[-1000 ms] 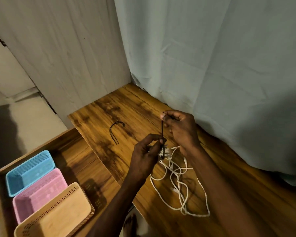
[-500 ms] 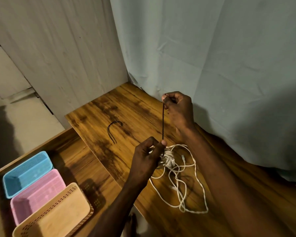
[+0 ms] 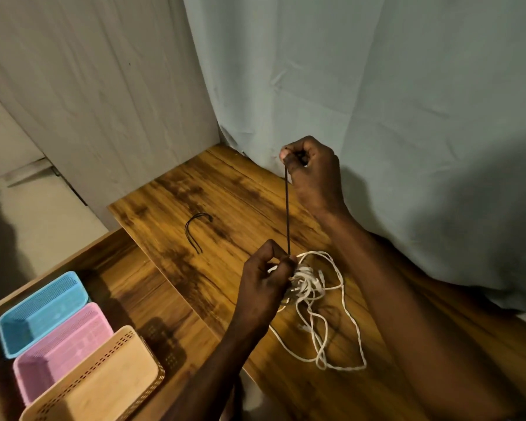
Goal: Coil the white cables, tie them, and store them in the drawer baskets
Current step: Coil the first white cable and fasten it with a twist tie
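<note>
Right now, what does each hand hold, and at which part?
The right hand pinches the upper end of the black tie. The left hand pinches the tie's lower end against the bunched white cable.

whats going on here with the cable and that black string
A person is tying up a bunch of white cable on a wooden table. The left hand grips the bunched part, while the right hand pinches a black tie and holds it taut above the bundle. Much of the cable lies loose on the table. More black ties lie nearby. Blue, pink and beige baskets sit in the open drawer.
</note>
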